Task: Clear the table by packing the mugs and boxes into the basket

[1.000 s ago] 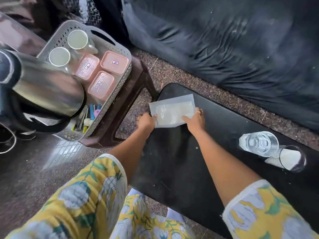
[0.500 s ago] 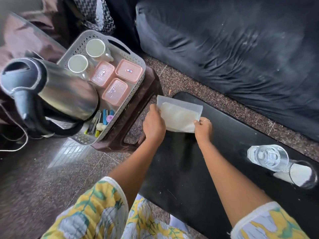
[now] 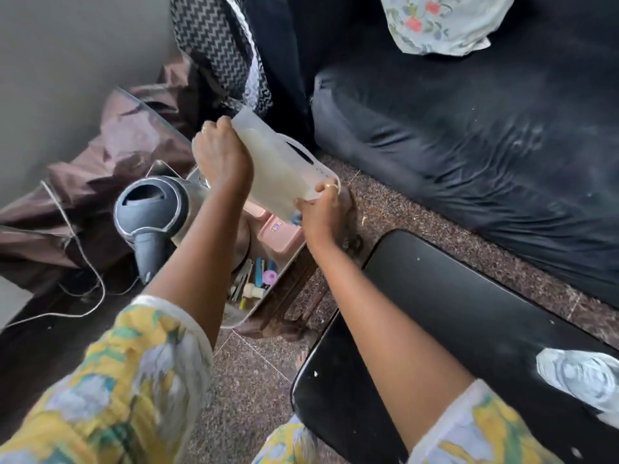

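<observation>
Both my hands hold a translucent lid above the basket.

My left hand (image 3: 219, 155) pinches the far corner of the pale lid (image 3: 278, 169) and my right hand (image 3: 323, 212) grips its near corner, so the lid hangs tilted over the basket (image 3: 303, 159), clear of the black table (image 3: 452, 296). Under the lid I can see part of a pink box (image 3: 279, 234) inside the basket, with small coloured bits at the basket's near end. The basket sits on a brown stool (image 3: 294, 296), just beside the table's left edge. A steel kettle (image 3: 157, 209) stands by the basket's left side, partly behind my left forearm. A clear glass (image 3: 579, 376) lies at the table's right edge, blurred. I cannot see the mugs.
</observation>
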